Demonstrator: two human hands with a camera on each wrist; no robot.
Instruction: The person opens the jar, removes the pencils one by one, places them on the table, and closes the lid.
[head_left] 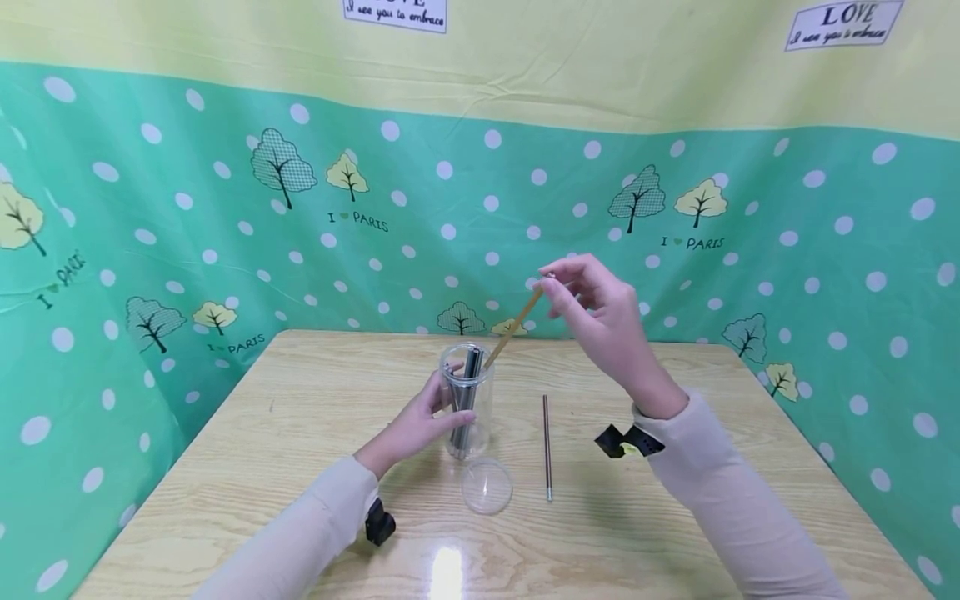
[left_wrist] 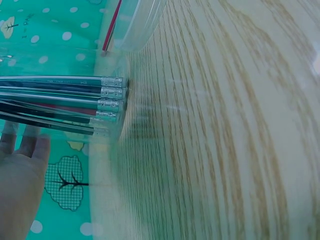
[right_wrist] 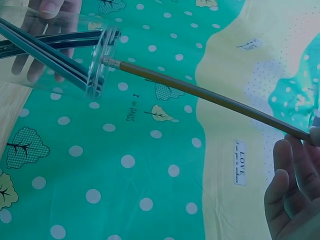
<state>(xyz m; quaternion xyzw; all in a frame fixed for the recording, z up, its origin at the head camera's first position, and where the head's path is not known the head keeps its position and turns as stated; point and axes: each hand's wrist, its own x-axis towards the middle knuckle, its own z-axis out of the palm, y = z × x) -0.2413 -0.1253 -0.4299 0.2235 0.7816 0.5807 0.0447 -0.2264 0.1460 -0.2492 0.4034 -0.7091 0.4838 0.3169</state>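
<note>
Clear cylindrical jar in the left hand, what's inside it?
Several dark slender pencils lean inside the jar, silver-banded ends down. A yellow-brown pencil has its silver end at the mouth. The pencils overlap and hide one another, so their exact number can't be seen.

The left arm (head_left: pixel 300 525) is reaching forward and inward; the left grip (head_left: pixel 422 421) is holding, its thumb (head_left: pixel 456 419) lying opposite the fingers (left_wrist: pixel 42 146). The right arm (head_left: pixel 738 492) is angling forward and inward; the right grip (head_left: pixel 596 315) is sitting higher than the left, thumb and forefinger (head_left: pixel 564 268) pinching, the remaining fingers (right_wrist: pixel 278 186) curling loosely.
</note>
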